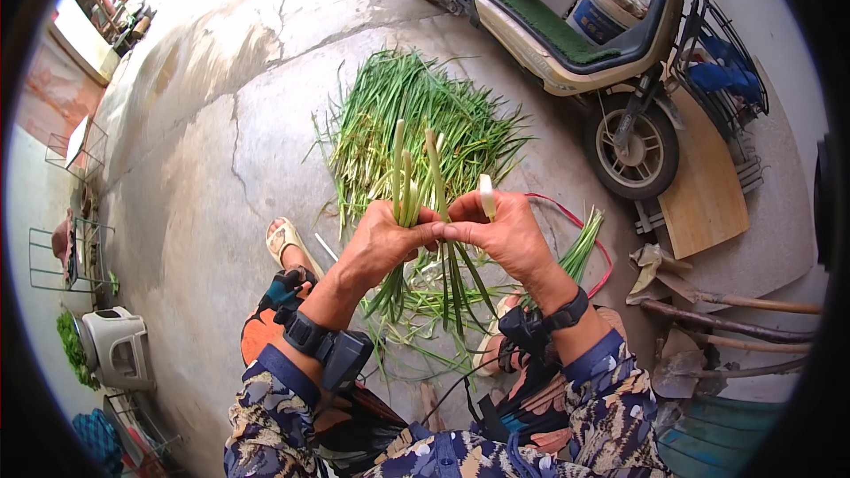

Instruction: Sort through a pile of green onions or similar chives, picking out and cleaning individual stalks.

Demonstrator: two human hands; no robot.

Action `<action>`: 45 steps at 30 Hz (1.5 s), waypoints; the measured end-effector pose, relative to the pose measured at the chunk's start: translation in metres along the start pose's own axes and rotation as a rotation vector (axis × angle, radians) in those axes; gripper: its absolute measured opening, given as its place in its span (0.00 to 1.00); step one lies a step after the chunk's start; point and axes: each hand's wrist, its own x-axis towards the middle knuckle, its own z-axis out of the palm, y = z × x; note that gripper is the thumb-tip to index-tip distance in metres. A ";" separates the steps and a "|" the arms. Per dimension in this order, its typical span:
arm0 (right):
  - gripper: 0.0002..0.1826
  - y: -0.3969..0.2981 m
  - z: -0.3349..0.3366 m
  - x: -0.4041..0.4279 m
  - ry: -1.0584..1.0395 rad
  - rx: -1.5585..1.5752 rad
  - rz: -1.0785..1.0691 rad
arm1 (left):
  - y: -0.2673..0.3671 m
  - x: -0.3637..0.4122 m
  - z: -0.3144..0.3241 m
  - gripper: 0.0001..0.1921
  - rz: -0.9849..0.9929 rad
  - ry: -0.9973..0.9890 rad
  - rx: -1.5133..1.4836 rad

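Note:
Garlic chives or similar green stalks (406, 189) stand upright in my left hand (375, 245), which is closed around them. Their pale ends point up and the leaves hang below the fist. My right hand (514, 229) pinches a separate thicker stalk (436, 176) near its middle, thumb tip against the left thumb. A short white piece (487, 194) sticks up at the right index finger; what it is I cannot tell. Beyond both hands a large heap of the greens (418, 113) lies on the concrete floor. Loose leaves (425, 305) are strewn between the feet.
By my right foot lies a smaller bunch of greens (586, 242) beside a red cord (601, 252). An electric scooter (544, 46) stands at the upper right, with a wooden board (704, 186) and long-handled tools (737, 325) below it. A plastic stool (119, 348) sits at left.

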 end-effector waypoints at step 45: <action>0.11 0.025 0.014 -0.010 -0.143 0.042 0.158 | -0.013 0.001 -0.015 0.09 -0.014 0.237 -0.186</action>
